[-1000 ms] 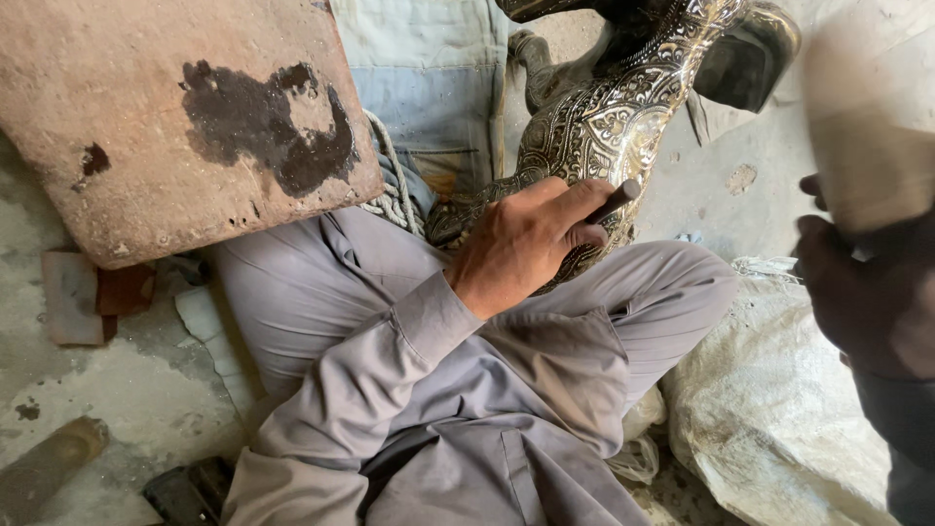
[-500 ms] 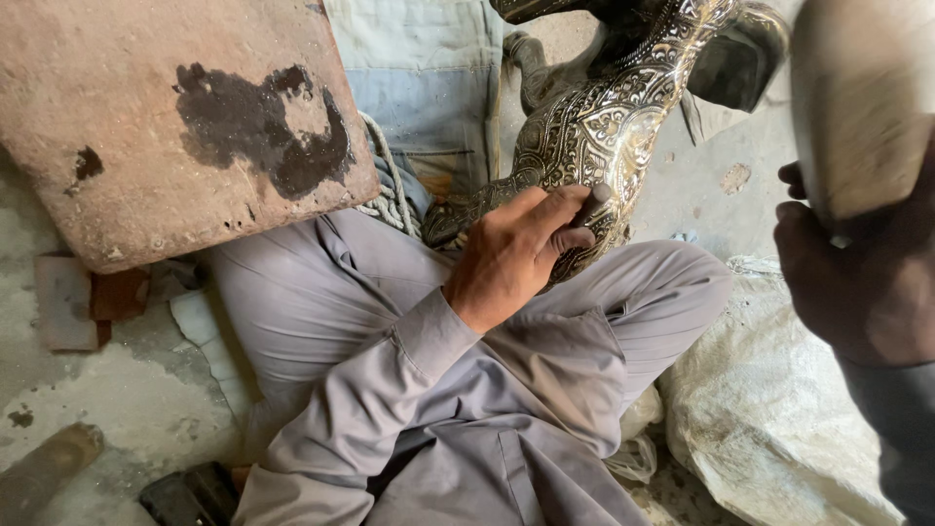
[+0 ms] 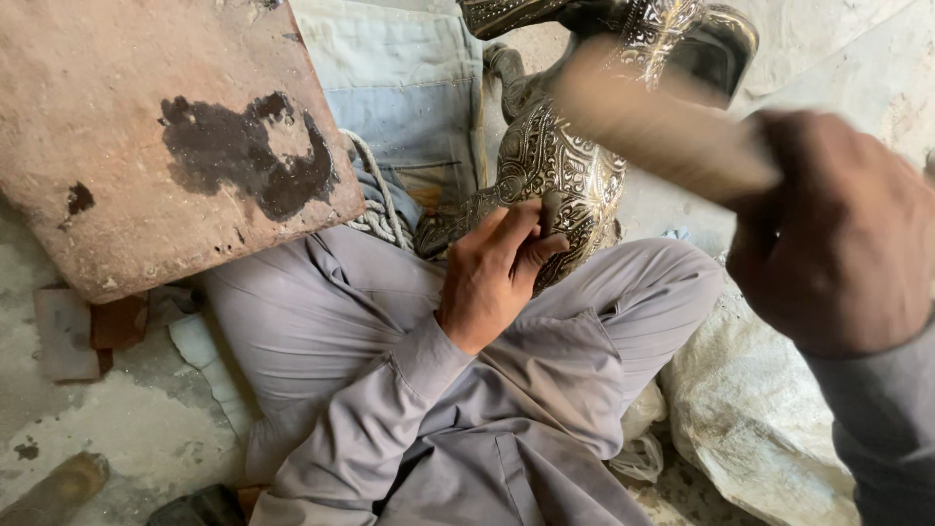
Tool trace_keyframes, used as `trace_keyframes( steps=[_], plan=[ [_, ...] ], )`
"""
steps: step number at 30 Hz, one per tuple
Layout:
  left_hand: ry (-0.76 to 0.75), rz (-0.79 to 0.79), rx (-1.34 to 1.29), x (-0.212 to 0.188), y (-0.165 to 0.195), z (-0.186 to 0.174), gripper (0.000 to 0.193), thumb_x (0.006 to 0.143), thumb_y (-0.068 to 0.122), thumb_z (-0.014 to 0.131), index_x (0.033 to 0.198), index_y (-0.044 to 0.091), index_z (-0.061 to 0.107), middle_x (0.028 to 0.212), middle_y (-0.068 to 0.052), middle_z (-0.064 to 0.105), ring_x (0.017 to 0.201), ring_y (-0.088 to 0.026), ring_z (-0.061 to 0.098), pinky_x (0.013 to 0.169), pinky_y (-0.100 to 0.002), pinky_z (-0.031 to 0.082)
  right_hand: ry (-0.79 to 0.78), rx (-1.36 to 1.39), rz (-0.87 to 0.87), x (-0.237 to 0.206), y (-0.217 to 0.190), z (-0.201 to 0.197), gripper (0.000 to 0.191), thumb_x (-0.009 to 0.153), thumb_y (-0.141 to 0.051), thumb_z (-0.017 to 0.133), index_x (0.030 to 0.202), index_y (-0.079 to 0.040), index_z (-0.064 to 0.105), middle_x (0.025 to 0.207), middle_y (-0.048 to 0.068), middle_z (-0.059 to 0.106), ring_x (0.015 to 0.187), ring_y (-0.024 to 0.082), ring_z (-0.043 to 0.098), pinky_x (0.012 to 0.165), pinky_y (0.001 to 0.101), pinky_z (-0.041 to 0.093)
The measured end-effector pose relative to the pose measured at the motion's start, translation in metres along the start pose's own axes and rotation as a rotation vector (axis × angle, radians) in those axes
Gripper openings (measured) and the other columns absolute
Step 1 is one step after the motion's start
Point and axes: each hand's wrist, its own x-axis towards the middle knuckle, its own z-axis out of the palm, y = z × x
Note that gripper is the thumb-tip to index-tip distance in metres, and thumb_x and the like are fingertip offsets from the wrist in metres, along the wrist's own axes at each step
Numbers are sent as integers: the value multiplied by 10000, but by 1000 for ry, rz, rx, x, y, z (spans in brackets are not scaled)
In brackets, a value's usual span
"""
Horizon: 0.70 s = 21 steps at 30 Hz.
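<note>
At frame centre, the left hand [image 3: 499, 273] presses an engraved dark metal vessel [image 3: 565, 161]; at right, the right hand [image 3: 838, 234] grips a blurred wooden handle [image 3: 653, 127].

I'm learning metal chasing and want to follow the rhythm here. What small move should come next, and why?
Probably bring the right hand down so its blurred wooden mallet strikes at the spot where the left hand is pressed against the engraved metal vessel. The mallet is raised over the vessel and the left hand steadies it on the lap.
</note>
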Motion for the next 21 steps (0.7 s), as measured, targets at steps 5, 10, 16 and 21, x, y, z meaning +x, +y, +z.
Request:
trace_keyframes(
  steps=[5, 10, 16, 21],
  plan=[
    [56, -21, -76, 0, 0, -10, 154, 1062, 189, 660, 1135, 65, 606, 999, -89, 665, 819, -218, 726, 664, -339, 596, 52, 123, 81, -34, -15, -11, 301, 836, -39, 795, 1118, -40, 689, 884, 127, 690, 766, 251, 662, 767, 380, 537],
    [-35, 64, -107, 35, -12, -18, 253, 1061, 271, 656, 1158, 43, 601, 1009, -75, 714, 830, -165, 764, 652, -288, 624, 93, 323, 462, -92, -21, 24, 366, 914, -165, 862, 1129, 27, 637, 943, 185, 674, 782, 282, 668, 728, 371, 548],
    [-443, 357, -93, 77, -20, -3, 435, 958, 368, 699, 1293, 104, 612, 964, -79, 736, 786, -211, 750, 683, -345, 607, 107, 1552, 999, -135, -50, 66, 420, 878, -105, 804, 1182, 61, 567, 853, 184, 677, 514, 234, 547, 430, 369, 462],
    [-626, 418, -45, 85, -13, -6, 405, 942, 326, 774, 1287, 171, 630, 876, -68, 722, 824, -278, 748, 722, -412, 571, 295, 1456, 967, -152, -76, 55, 438, 861, -139, 707, 1196, -16, 454, 1049, 89, 626, 918, 156, 694, 821, 288, 600]
  ],
)
